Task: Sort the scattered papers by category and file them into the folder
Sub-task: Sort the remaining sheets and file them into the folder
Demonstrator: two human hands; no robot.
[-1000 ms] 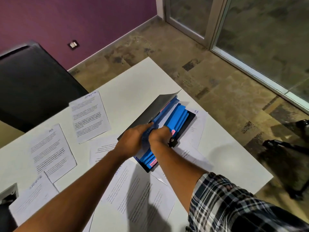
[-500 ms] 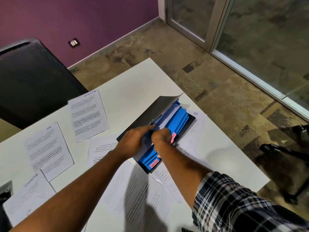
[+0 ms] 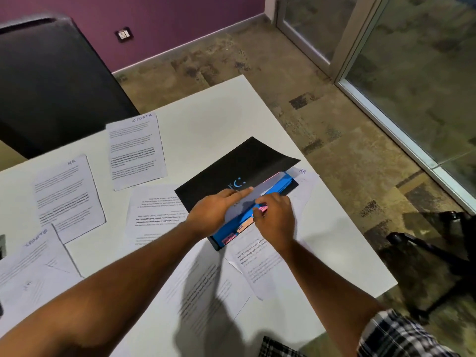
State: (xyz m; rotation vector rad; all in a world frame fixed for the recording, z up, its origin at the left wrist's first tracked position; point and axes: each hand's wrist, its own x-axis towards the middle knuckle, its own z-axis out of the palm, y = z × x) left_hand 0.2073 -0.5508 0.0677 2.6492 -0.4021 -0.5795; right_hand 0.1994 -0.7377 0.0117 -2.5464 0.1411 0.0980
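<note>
The expanding folder (image 3: 257, 199) lies under both hands, left hand (image 3: 213, 212) flat on its black cover, right hand (image 3: 274, 217) pinching a pink divider tab (image 3: 263, 208); next, probably, a sheet from the surface (image 3: 206, 119).

Dim room, soft motion blur, bowed edges

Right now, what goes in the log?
left hand: pressing black cover down | right hand: pinching pink tab | folder: blue dividers showing | loose papers: on table
</note>
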